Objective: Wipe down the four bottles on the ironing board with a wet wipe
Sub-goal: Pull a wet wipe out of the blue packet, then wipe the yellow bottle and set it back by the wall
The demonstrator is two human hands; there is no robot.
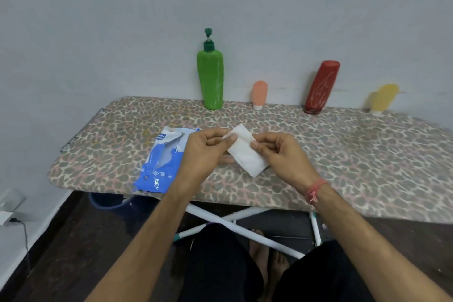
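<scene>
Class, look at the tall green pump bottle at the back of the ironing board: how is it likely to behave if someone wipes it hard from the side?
The green pump bottle stands upright, tall on a narrow base, so it may tip. The padded ironing board probably steadies it poorly. Its smooth plastic likely turns slippery once wet.

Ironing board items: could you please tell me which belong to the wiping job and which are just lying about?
For the job:
- wet wipe, pinched by left hand and right hand
- green pump bottle
- small peach bottle
- red bottle
- yellow bottle
- blue wipes pack

Lying about:
- blue tub under the board
- wall charger
</scene>
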